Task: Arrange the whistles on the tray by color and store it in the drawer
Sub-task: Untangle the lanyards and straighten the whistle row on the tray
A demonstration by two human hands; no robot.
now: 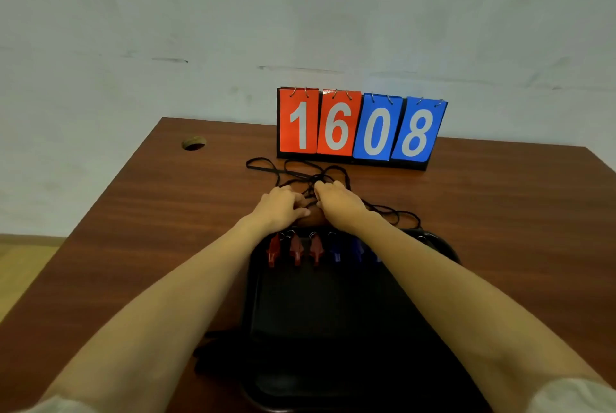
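A black tray point(320, 306) lies on the brown table in front of me. Along its far edge three red whistles point(295, 249) lie side by side, with blue whistles point(346, 251) to their right, partly hidden by my right forearm. Their black cords point(293, 172) tangle in loops on the table beyond the tray. My left hand point(280, 207) and my right hand point(338, 204) meet just past the tray's far rim, fingers curled into the tangled cords. What sits under my palms is hidden.
A flip scoreboard point(361, 127) reading 16 in red and 08 in blue stands at the table's back edge against the wall. A round cable hole point(194, 143) is at the back left. More black cord point(208, 352) hangs off the tray's left side.
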